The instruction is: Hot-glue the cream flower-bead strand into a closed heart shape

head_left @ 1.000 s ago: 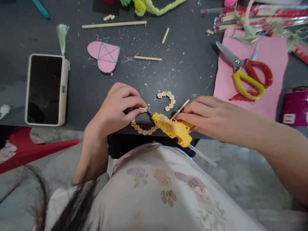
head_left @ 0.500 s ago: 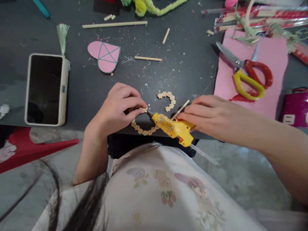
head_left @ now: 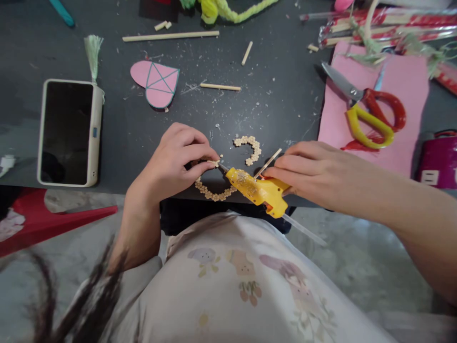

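My left hand [head_left: 182, 155] pinches one end of a curved strip of small pale flower-shaped wooden pieces [head_left: 216, 195] at the table's near edge. My right hand [head_left: 309, 171] is wrapped round the handle of a yellow glue gun [head_left: 255, 188], whose clear glue stick [head_left: 303, 229] juts out at the back. The gun's metal nozzle points left and meets the strip's end at my left fingertips. A short thin wooden stick [head_left: 269, 162] slants up beside my right fingers; whether they hold it I cannot tell. Just beyond the gun lies a second, shorter curved strip [head_left: 254, 148].
A phone [head_left: 66, 133] with a tassel lies at left, and a pink heart-like cutout [head_left: 157, 83] farther in. Several wooden sticks [head_left: 171, 36] and white scraps are scattered across the dark table [head_left: 117, 138]. Scissors [head_left: 360, 102] rest on pink felt [head_left: 410, 95] at right, near a purple object [head_left: 441, 159].
Both hands, the glue gun and the strip hold almost the same position. Only loose dark hair at the lower left has shifted.
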`<state>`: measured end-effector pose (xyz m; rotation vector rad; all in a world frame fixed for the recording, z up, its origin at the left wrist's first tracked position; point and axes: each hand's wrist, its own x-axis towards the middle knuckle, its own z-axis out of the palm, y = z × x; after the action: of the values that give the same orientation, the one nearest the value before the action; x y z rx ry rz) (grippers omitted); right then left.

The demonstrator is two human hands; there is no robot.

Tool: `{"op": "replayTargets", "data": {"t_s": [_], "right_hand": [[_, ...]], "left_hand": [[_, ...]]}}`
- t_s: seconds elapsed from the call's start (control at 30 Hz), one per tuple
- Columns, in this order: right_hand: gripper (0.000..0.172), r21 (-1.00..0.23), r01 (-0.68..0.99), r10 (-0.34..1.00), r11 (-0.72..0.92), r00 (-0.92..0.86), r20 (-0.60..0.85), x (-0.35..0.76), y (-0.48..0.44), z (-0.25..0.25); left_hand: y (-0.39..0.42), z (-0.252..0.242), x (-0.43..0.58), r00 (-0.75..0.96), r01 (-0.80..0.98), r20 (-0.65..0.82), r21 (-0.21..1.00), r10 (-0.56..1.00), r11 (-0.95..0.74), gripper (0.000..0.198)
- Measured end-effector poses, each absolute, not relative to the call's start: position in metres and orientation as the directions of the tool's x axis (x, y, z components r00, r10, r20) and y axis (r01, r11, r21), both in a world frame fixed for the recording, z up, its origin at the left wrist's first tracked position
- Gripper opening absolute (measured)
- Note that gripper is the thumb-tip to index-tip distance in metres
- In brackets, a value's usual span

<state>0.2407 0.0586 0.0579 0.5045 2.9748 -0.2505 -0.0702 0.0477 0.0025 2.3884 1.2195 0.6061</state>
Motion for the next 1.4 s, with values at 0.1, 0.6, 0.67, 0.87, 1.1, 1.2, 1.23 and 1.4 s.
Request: {"op": "replayTargets", "data": {"t_s": [0.1,0.6,0.67,0.87,1.1,1.2,1.23,1.4], "right_hand": [[0.028,-0.152,0.338,0.318,0.929,-0.937,-0.143,0.241,0.059,0.058],[0.027,-0.134,0.373,0.354,0.918,-0.923,-0.148,0.251,0.056,0.064],[0.027,-0.110,0.378,0.363,0.919,-0.922,-0.138,0.258,0.056,0.068],[0.042,0.027,0.496,0.495,0.868,-0.868,0.030,0.295,0.064,0.062],[0.058,0.180,0.607,0.608,0.774,-0.792,0.055,0.325,0.072,0.040],[0.072,0.208,0.672,0.679,0.711,-0.733,0.043,0.301,0.067,0.054],[0.072,0.172,0.681,0.681,0.712,-0.729,0.064,0.287,0.064,0.060],[0.032,-0.063,0.704,0.707,0.707,-0.704,0.069,0.197,0.052,0.068]], "left_hand": [[0.048,0.002,-0.070,0.522,0.674,0.179,0.512,0.834,-0.532,0.010],[0.047,0.003,-0.069,0.502,0.680,0.172,0.528,0.848,-0.509,0.009],[0.047,0.004,-0.068,0.502,0.681,0.171,0.525,0.848,-0.510,0.009],[0.045,0.005,-0.066,0.475,0.702,0.210,0.494,0.854,-0.512,0.010],[0.043,0.004,-0.064,0.463,0.714,0.247,0.465,0.851,-0.523,0.008],[0.043,0.003,-0.063,0.464,0.717,0.237,0.465,0.853,-0.519,0.008],[0.043,0.003,-0.064,0.464,0.715,0.238,0.467,0.853,-0.520,0.009],[0.043,0.002,-0.064,0.465,0.700,0.248,0.484,0.850,-0.524,0.010]]}}
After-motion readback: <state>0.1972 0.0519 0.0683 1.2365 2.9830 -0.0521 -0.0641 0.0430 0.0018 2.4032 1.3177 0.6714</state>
